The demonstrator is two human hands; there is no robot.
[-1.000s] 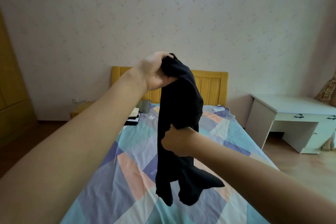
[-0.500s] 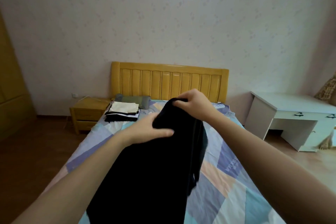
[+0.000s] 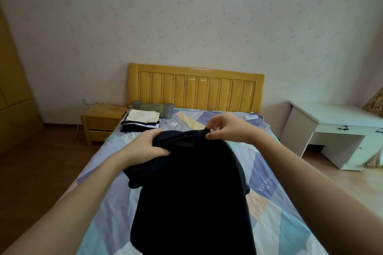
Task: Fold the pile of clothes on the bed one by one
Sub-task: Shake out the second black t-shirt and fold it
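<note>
Both hands hold one dark garment (image 3: 192,188) up over the bed (image 3: 267,196) in the centre of the frame. The left hand (image 3: 147,147) is clenched on a bunched handful of its upper edge, left of centre; the right hand (image 3: 226,128) pinches the same edge between thumb and fingertips, right of centre. Between the two grips the edge runs roughly level, and the rest of the cloth hangs down toward the bottom of the frame, with a loose lobe sagging at its left side.

The fabric looks thin and limp: it drapes in soft folds, keeps no shape of its own, and seems light, since a mere fingertip pinch carries its share. It is likely to be a little slippery and to slump or twist if either grip loosens. The best hold is probably at the two ends of the top edge, corners spread apart so the cloth hangs flat before it is laid on the patchwork cover.

A stack of folded clothes (image 3: 143,121) lies near the headboard (image 3: 194,89), in the middle left, well apart from the garment.
</note>
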